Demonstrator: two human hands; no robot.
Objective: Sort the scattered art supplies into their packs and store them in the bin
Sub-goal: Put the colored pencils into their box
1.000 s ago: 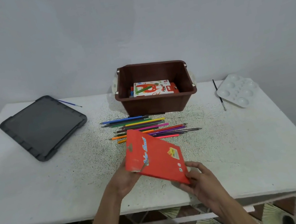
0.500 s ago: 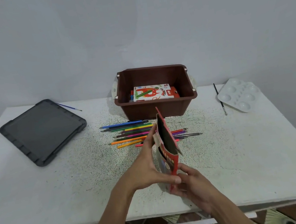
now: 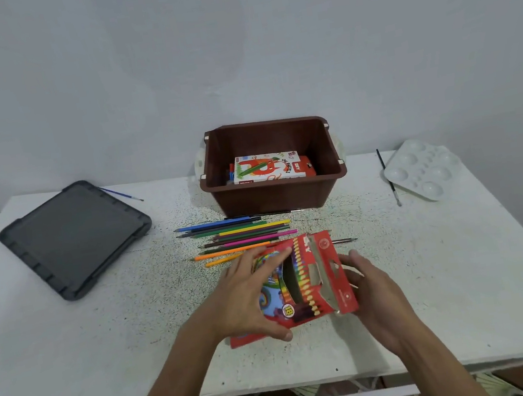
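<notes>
Head view: coloured-pencil pack held in both hands above the table

Nearest the camera, the left hand [image 3: 251, 297] grips the red coloured-pencil pack [image 3: 313, 278], with its fingers spread across the printed front and its thumb curled under the near edge. The right hand [image 3: 375, 296] clasps the pack's right end from behind, where the top flap stands open and shows bare cardboard. The pack is tilted, just above the white speckled table [image 3: 105, 340]. Beyond it lie the loose coloured pencils [image 3: 242, 234] in a rough row, tips pointing left, the nearest ones partly hidden by the pack. Farther back stands the brown bin [image 3: 274, 199], with an oil pastels box [image 3: 269, 167] lying flat inside. To the left lie a dark grey flat slab [image 3: 72, 236] and a blue-handled paintbrush [image 3: 120, 195]. To the right, a black-handled brush [image 3: 389, 178] lies beside a white paint palette [image 3: 422, 170].
</notes>
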